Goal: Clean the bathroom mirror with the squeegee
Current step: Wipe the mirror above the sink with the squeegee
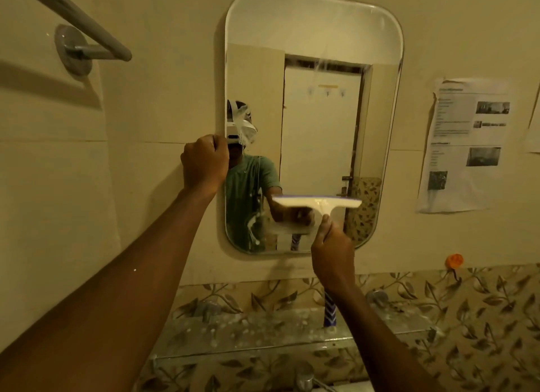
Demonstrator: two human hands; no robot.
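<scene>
Two hands are up at the wall, mine, one on each side of the job. My right hand (331, 255) is closed around the neck of the squeegee (317, 202), fingers wrapped tight and clamped on the handle just under the head. The white blade bar sits directly at twelve o'clock from my knuckles, lying level across the lower half of the mirror (314, 70), its edge against the glass as far as I can tell. The bar sticks out farther toward nine o'clock than toward three. Its blue striped handle end pokes out below my wrist at six o'clock, over the glass shelf (263, 330).

My left hand (205, 162) is curled shut on the mirror's left edge, at about nine o'clock on the frame, thumb tip touching the rim and the remaining fingers folded in toward the palm; it is well apart from the squeegee, up at ten o'clock from the blade.

White foam streaks run down the glass near the top centre and along the left side, with a smeared patch just below the blade. A metal towel bar (87, 32) is fixed to the wall at ten o'clock, and printed paper sheets (464, 146) hang at three o'clock from the mirror. An orange hook (453, 260) sits on the wall below them.
</scene>
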